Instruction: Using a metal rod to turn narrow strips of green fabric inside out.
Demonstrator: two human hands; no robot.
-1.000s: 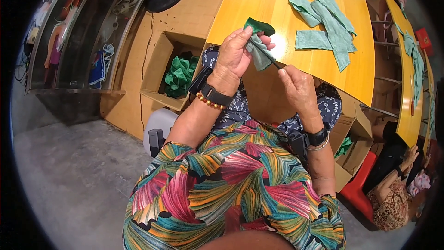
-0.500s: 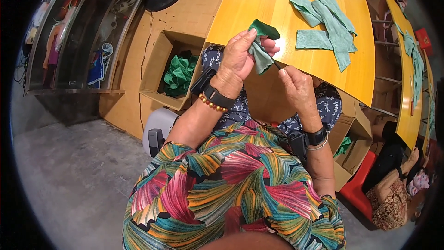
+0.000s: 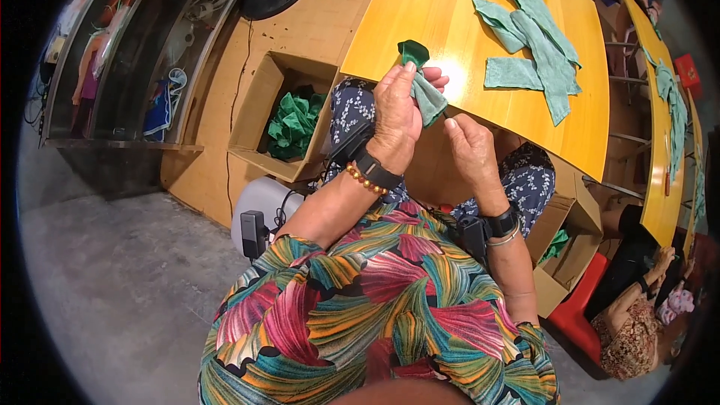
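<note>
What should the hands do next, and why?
Perhaps the left hand should ease the narrow two-tone green fabric piece down along the thin dark rod in the right hand: dark green shows only at the top, while the part below is pale.

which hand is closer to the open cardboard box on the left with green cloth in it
Left. The left hand, holding green fabric, is to the right of the cardboard box; the right hand is farther right, beyond the left one.
</note>
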